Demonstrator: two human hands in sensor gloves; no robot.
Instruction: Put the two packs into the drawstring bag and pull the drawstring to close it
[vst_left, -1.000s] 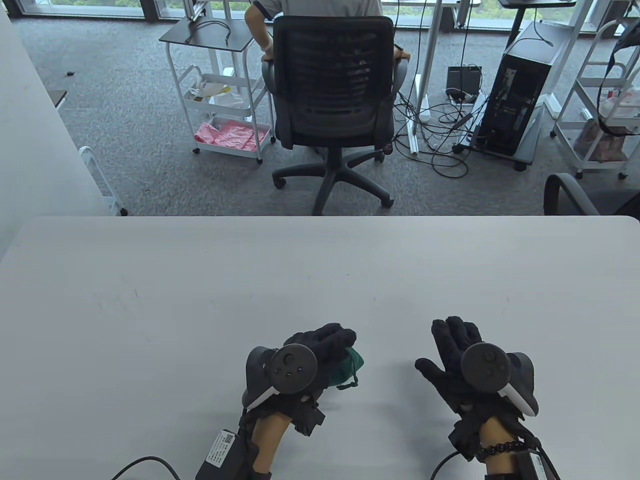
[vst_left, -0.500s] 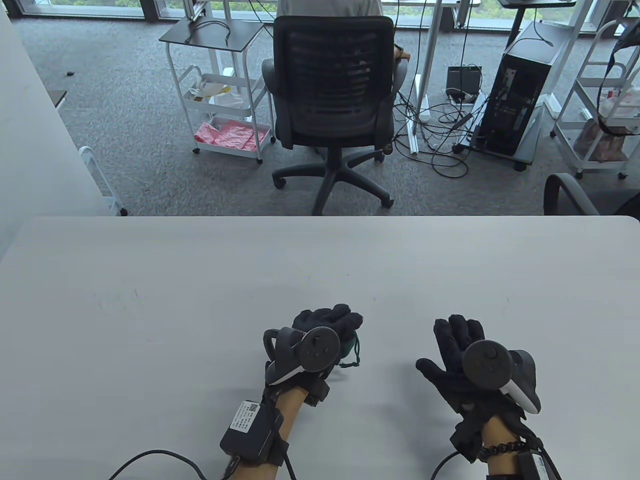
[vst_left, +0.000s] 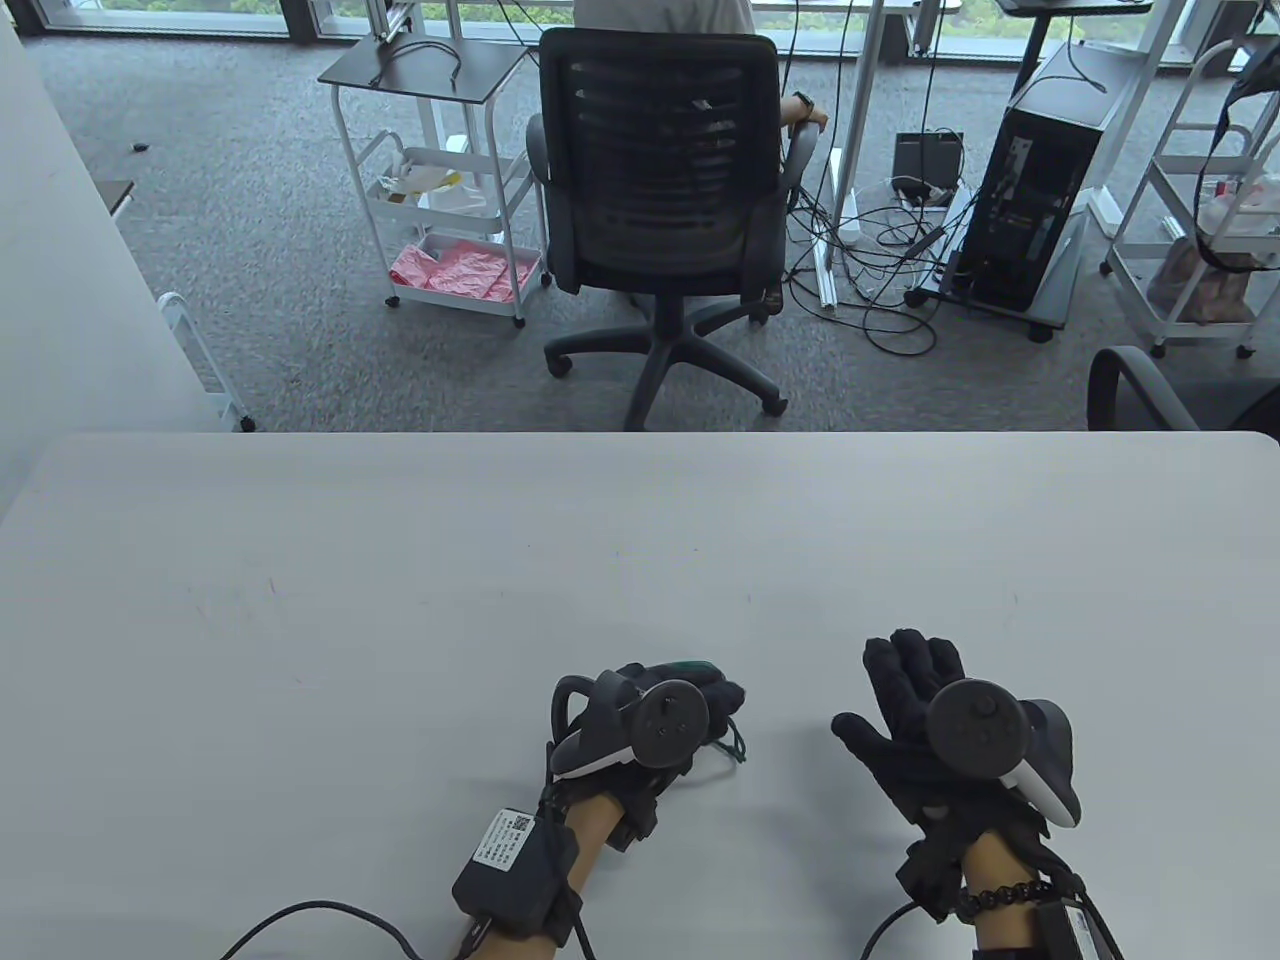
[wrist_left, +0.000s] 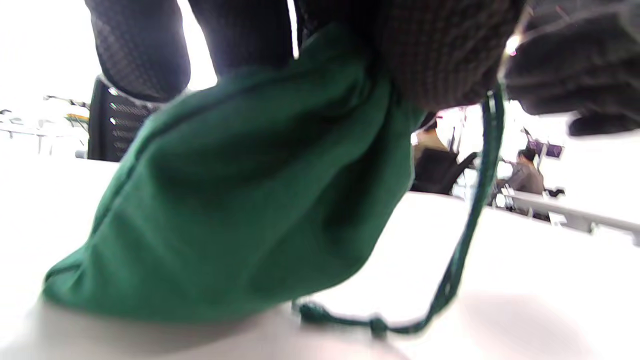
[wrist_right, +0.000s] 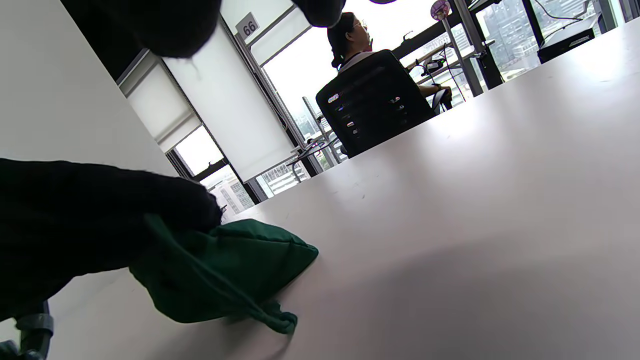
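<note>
The left hand (vst_left: 660, 715) grips the green bag (wrist_left: 240, 210) low in the frame's middle, on the surface (vst_left: 400, 600); the right hand (vst_left: 915, 700) lies flat, empty; soft, floppy cloth; pinch its cord (wrist_left: 470, 235).

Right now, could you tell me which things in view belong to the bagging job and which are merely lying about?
Part of the job:
- green drawstring bag, held by the left hand
- its drawstring cord, trailing onto the table
- right hand, open, resting apart

Just around:
- office chair
- computer tower
- white trolley

No packs are visible.
</note>
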